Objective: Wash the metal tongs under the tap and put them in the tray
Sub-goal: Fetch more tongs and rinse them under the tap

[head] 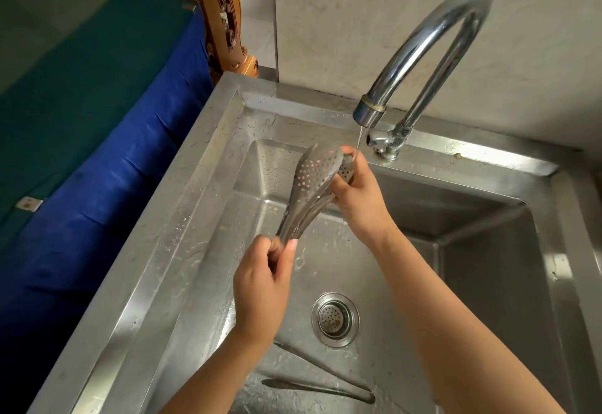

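Grey metal tongs (312, 185) with perforated spoon-shaped heads: held in the air, just below and to the left of the tap's mouth. The long axis lies slanted, with the heads up near the tap and the joined end down and away from it, toward the person.
Curved chrome tap (439, 55): a thin stream of water (359, 138) falls from its mouth onto the edge of the heads nearest the tap.
Right hand (358, 198): the hand nearer to the tap, directly under its mouth. Its fingers are curled round the far head, and the water meets them there.
Left hand (260, 286): farther from the tap. Thumb and fingers pinch the joined end.
Stainless steel sink (202, 185): under the tap. The round drain strainer (335, 319) sits well away from the tap, on the person's side.
Tray: I cannot tell where it is. A perforated surface in the basin corner left of the tap may be one.
Step, in my judgement: the washing is in hand. Only the heads' edge is under the stream, so the tongs must slide along their axis toward the tap.
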{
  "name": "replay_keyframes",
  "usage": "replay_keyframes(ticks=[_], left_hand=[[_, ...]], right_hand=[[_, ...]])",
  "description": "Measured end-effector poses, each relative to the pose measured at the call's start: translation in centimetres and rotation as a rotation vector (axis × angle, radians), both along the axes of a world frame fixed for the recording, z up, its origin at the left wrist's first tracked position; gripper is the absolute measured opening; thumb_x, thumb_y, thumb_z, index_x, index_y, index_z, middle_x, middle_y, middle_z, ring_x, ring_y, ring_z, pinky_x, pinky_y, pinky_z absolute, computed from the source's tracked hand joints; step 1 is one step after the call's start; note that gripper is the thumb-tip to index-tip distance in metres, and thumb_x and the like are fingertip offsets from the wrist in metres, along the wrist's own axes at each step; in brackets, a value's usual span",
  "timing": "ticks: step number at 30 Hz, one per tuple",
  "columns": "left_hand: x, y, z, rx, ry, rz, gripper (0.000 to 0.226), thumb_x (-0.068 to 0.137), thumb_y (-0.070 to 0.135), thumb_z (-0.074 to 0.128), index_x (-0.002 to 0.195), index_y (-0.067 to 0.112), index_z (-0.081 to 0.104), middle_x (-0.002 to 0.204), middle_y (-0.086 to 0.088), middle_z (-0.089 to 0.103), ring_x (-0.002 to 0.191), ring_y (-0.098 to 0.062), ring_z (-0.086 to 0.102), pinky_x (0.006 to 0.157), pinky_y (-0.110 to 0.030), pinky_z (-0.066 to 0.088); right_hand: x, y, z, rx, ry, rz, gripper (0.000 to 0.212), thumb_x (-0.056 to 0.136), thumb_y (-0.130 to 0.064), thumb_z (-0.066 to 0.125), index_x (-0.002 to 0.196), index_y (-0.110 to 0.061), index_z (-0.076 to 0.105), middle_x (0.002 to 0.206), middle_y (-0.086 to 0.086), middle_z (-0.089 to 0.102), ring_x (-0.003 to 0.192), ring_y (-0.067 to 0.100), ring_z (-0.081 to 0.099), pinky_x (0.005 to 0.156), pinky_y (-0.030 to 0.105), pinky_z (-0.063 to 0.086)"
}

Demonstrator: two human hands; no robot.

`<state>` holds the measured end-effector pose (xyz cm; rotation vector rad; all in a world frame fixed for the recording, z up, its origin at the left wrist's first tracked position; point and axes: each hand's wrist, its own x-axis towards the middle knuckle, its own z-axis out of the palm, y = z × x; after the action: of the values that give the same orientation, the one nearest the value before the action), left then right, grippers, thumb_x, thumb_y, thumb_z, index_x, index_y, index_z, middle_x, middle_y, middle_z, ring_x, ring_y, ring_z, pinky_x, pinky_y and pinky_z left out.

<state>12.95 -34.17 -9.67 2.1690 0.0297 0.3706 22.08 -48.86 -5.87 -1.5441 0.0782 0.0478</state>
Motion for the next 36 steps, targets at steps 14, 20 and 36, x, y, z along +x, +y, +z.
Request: replay_keyframes(ticks=[14, 20, 36], left_hand=[[2.6, -4.4, 1.4, 0.056, 0.156, -0.13, 0.045, 0.083, 0.061, 0.015, 0.083, 0.02, 0.033, 0.06, 0.007, 0.047, 0.055, -0.025, 0.051, 0.05, -0.03, 0.03], [3.8, -4.1, 0.9, 0.233, 0.143, -0.146, 0.06, 0.089, 0.05, 0.01, 0.125, 0.012, 0.041, 0.095, -0.012, 0.07, 0.08, -0.034, 0.066, 0.055, -0.029, 0.033], [5.6, -0.8, 0.6, -0.2, 0.552, -0.479, 0.025, 0.091, 0.051, 0.036, 0.089, 0.034, 0.056, 0.073, 0.008, 0.066, 0.064, 0.003, 0.058, 0.062, -0.02, 0.04]], right_hand=[[1.2, -1.0, 0.8, 0.552, 0.156, -0.075, 0.059, 0.099, -0.046, 0.021, 0.097, -0.016, 0.072, 0.104, 0.009, 0.072, 0.095, 0.021, 0.067, 0.096, 0.038, 0.049], [1.5, -2.3, 1.8, 0.452, 0.149, 0.056, 0.068, 0.09, -0.061, 0.019, 0.121, -0.011, 0.053, 0.124, 0.015, 0.061, 0.11, 0.027, 0.063, 0.1, 0.042, 0.046], [1.3, -2.2, 2.5, 0.488, 0.077, 0.173, 0.034, 0.101, -0.021, 0.028, 0.118, -0.008, 0.054, 0.116, 0.014, 0.063, 0.105, 0.029, 0.063, 0.097, 0.042, 0.05]])
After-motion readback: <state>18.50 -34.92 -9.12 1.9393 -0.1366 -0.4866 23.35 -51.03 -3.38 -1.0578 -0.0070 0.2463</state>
